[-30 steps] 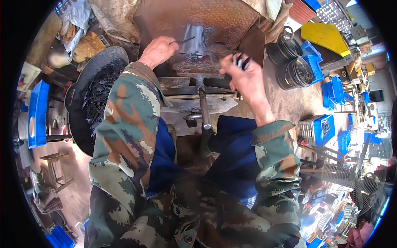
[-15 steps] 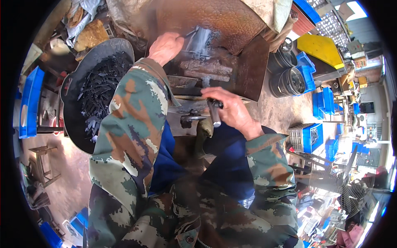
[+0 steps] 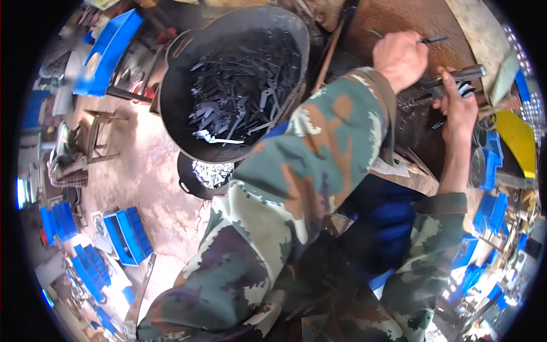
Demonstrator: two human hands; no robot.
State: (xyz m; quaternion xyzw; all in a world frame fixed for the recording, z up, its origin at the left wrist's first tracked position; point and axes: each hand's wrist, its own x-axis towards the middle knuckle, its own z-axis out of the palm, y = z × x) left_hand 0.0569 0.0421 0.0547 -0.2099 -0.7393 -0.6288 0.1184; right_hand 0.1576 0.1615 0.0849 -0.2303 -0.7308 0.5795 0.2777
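Workshop floor (image 3: pixel 142 176) off L, dark strip (image 3: pixel 435 40) pinched by fingers of L hand (image 3: pixel 400 60), long axis approx L–R, free tip toward R; bar (image 3: pixel 472 72) sits below-R, nearer R hand (image 3: pixel 460 114), fingers' grip there unclear.

floor (image 3: pixel 154 188) kinda blown out lower L, hot spots lower R, btm ctr dark, fisheye bend + black corners, smudgy blur upper L

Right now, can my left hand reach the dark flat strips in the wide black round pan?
Probably yes: nothing covers the strips in the open pan, though your left hand holds a thin dark rod.
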